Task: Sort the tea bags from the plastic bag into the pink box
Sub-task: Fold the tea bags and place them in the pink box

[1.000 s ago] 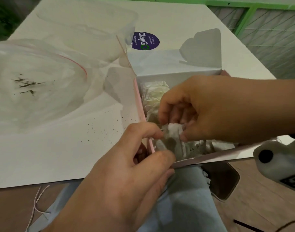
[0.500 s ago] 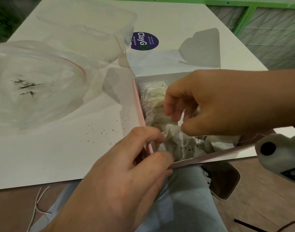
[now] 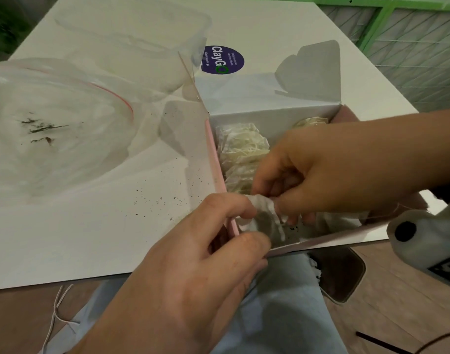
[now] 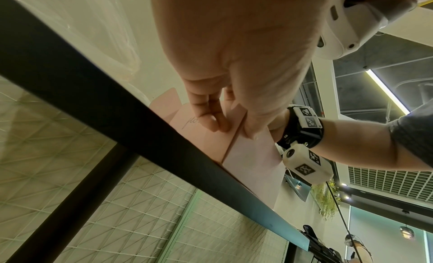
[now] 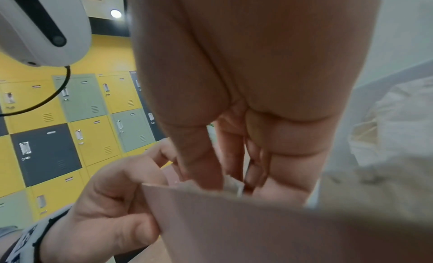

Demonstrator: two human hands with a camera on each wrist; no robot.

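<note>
At the near edge of the white table (image 3: pixel 65 238), the pink box (image 3: pixel 215 159) sits open, its lid flap standing up behind it and its near corner overhanging the table edge. Left hand (image 3: pixel 193 284) grips that near-left corner, thumb and forefinger curled over the rim; from the left wrist view its fingers (image 4: pixel 208 117) press on the pink outer wall. Right hand (image 3: pixel 333 175) reaches into the box from the right, fingertips pinching a crumpled white tea bag (image 3: pixel 263 213) at the near-left corner, just beside the left forefinger. More tea bags (image 3: pixel 241 146), pale and stringy, lie along the left wall inside; another shows at the far-right corner. Clear plastic bag (image 3: pixel 52 129) with a red zip line lies well left of the box, dark crumbs inside. Loose tea specks dot the table between bag and box. Purple sticker (image 3: pixel 222 60) sits beyond the box.
</note>
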